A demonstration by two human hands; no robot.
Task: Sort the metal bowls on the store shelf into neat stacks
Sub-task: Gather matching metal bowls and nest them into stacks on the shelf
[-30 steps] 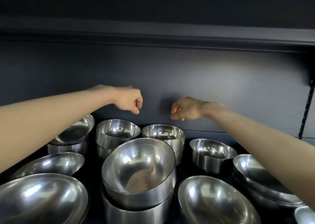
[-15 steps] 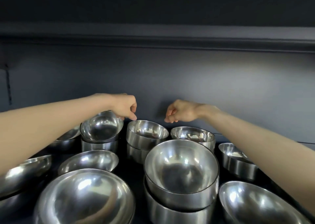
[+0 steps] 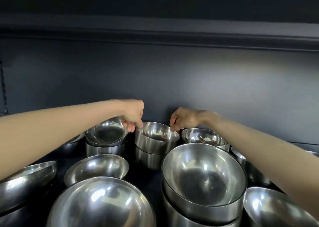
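Head view: your left hand (image 3: 133, 116) and right hand (image 3: 185, 118) are both curled down onto the bowl (image 3: 156, 137) at the back middle. Each pinches the rim, left side and right side. The bowl sits nested on a lower bowl (image 3: 148, 157), close to the back panel (image 3: 155, 80).

Handling, my read:
- Thin polished steel: light, rigid, won't break, but it's slick and will clang or dent if dropped.
- The straight wall gives no purchase. The rim is the right hold, with opposite sides pinched as you have it.
- Nested bowls may stick, so lift straight up and watch that the lower one doesn't come along.

Surroundings:
- Tilted bowl (image 3: 107, 131) sits just beside your left fingers, crooked on its own base bowl. A knock could slide it off.
- Another bowl (image 3: 203, 137) is just right of your right fingers.
- Big stack (image 3: 203, 176) stands in front, so clear it on the way out.
- Shelf (image 3: 145, 178) is dark, flat and crowded. The upper shelf (image 3: 155, 31) limits headroom.
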